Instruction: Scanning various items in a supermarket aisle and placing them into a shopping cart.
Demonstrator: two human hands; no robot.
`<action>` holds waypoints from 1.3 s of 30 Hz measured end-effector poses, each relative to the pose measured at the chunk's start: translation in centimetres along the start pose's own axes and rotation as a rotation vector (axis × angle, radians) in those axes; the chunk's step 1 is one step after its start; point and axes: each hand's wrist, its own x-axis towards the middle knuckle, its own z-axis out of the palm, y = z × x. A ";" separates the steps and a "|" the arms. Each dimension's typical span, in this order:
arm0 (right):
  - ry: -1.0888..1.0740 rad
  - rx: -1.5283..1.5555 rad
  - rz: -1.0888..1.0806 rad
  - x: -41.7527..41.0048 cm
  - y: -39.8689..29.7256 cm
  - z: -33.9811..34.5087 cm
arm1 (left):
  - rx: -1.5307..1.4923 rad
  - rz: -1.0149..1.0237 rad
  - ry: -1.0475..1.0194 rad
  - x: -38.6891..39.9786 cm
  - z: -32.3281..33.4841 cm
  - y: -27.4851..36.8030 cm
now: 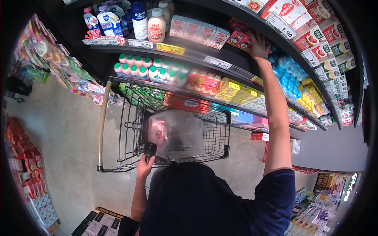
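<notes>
My left hand (144, 167) grips a black handheld barcode scanner (150, 149) beside the near side of a wire shopping cart (218, 126). In the cart sits a translucent plastic bag (186, 132), with a red-and-white package (158, 129) showing inside it. My right hand (259, 47) reaches deep into the upper shelf (203, 53), fingers spread against a group of small red cartons (240, 39). Shadow and the hand itself hide whether the fingers close on a carton. Left of these stands a row of pink-and-white drink cartons (200, 32).
Drink bottles (156, 26) and pouches (109, 22) line the upper shelf at left. Below are green-capped bottles (138, 67) and yellow cartons (236, 88). A higher shelf of cartons (319, 44) overhangs at right. The cart's handle (104, 124) faces left; stacked boxes (100, 222) stand behind me.
</notes>
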 end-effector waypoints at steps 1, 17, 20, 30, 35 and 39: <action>-0.002 0.002 -0.001 0.2 0.0 0.1 | 0.000 -0.011 -0.002 0.0 0.0 0.0; -0.010 0.036 -0.039 1.9 1.2 1.4 | 0.035 -0.086 -0.008 0.4 0.1 0.5; -0.025 0.028 -0.022 2.0 0.9 1.4 | 0.023 -0.100 -0.019 0.4 0.2 0.3; -0.092 0.040 -0.020 2.1 1.1 1.9 | 0.017 -0.076 -0.007 -0.3 -0.1 0.5; 0.074 -0.102 -0.063 2.0 1.3 1.4 | 0.037 -0.014 0.031 -0.1 0.0 0.5; 0.579 0.365 -0.216 -2.7 -6.2 -3.5 | 0.025 0.026 0.056 -0.1 0.2 -0.1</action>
